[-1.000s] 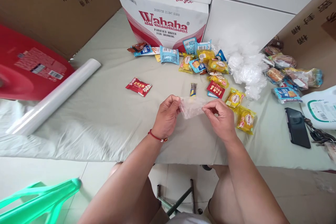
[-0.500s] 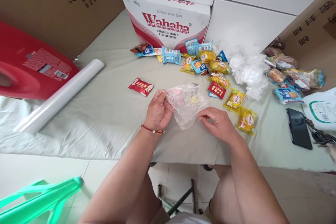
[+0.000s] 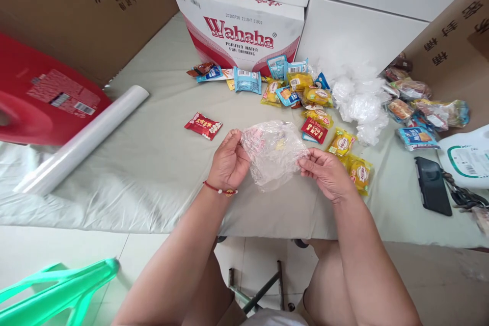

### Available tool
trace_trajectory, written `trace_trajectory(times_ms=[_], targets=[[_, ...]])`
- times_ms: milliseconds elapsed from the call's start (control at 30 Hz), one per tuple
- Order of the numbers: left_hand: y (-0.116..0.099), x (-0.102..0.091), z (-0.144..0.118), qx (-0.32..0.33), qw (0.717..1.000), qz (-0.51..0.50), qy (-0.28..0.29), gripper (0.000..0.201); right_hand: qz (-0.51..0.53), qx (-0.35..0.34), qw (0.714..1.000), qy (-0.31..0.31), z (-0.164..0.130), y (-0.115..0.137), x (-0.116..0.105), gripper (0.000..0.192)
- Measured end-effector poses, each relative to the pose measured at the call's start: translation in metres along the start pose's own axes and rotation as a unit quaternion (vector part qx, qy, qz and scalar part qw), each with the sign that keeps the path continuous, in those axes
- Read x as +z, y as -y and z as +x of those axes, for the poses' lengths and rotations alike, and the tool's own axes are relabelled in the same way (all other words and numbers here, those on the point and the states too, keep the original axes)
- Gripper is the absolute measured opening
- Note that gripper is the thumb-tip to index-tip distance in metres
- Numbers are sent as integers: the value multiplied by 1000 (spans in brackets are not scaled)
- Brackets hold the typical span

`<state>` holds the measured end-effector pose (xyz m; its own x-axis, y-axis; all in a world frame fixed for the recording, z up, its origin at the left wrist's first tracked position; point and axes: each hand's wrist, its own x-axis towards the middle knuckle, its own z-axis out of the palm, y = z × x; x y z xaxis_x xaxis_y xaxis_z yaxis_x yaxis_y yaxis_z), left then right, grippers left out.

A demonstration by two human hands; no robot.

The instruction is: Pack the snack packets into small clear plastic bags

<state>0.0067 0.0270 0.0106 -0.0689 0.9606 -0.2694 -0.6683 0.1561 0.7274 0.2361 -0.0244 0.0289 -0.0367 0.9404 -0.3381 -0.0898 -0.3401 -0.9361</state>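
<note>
A clear plastic bag (image 3: 273, 155) was held spread above the table (image 3: 153, 163), well in front of the Wahaha box (image 3: 239, 25), pinched at its edges by the left hand (image 3: 229, 163) and right hand (image 3: 326, 173).

A clear plastic bag (image 3: 273, 155), a red snack packet (image 3: 202, 126), yellow packets (image 3: 358, 172), a white-and-red box (image 3: 240, 28).

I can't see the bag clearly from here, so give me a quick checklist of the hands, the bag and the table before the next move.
1. Left hand grips the thin clear plastic bag: ok.
2. Right hand pinches its other edge: ok.
3. Bag mouth open: cannot tell.
4. Bag lifted off the pale green tablecloth: ok.
5. Yellow snack packets close to the right hand: ok.
6. Red snack packet apart from both hands: ok.
</note>
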Motion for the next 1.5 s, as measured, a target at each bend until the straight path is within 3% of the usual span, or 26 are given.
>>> trace_trajectory(times_ms=[133, 200, 267, 333, 400, 467, 600, 700, 800, 900, 1067, 1167, 1267, 1333, 1400, 1433, 1500], targets=[[7, -5, 1, 22, 993, 87, -75, 28, 56, -20, 998, 15, -2, 1, 2, 35], [8, -3, -5, 109, 966, 189, -139, 30, 60, -35, 998, 12, -2, 0, 4, 33], [9, 3, -17, 219, 923, 282, -145, 29, 43, -46, 998, 10, -1, -1, 7, 33], [12, 10, -31, 260, 902, 344, -33, 17, 21, -51, 998, 16, -1, -4, 12, 33], [19, 17, -42, 228, 883, 392, 119, 18, 12, -57, 998, 30, -1, -6, 17, 33], [27, 20, -49, 197, 869, 418, 179, 21, 8, -64, 997, 41, -2, -7, 20, 32], [31, 18, -43, 151, 914, 361, 105, 24, -9, -74, 997, 14, -1, -6, 18, 29], [21, 13, -29, 107, 961, 256, 19, 27, -4, -74, 997, -17, 0, -4, 10, 29], [11, 7, -17, 31, 984, 168, -53, 26, 9, -65, 997, -41, 2, -2, 1, 28], [4, 0, -11, -2, 983, 165, -86, 23, 20, -45, 996, -68, 2, 1, -7, 30], [-6, -14, -12, 81, 957, 268, -77, 26, 2, -36, 992, -117, 2, 3, -27, 31], [-8, -22, -11, 94, 932, 346, -56, 27, -55, -61, 985, -150, 5, -3, -43, 29], [-3, -30, -9, 89, 912, 400, -28, 27, -186, -116, 955, -200, 8, -11, -51, 25], [2, -33, -9, 76, 908, 411, -13, 29, -299, -202, 895, -261, 5, -13, -45, 21], [7, -34, -11, 67, 910, 410, -6, 31, -375, -310, 817, -311, -1, -12, -30, 19], [8, -33, -12, 67, 909, 411, -1, 32, -393, -357, 787, -313, -6, -11, -20, 18], [10, -30, -14, 72, 905, 420, 9, 35, -413, -420, 772, -239, -15, -10, 3, 17]])
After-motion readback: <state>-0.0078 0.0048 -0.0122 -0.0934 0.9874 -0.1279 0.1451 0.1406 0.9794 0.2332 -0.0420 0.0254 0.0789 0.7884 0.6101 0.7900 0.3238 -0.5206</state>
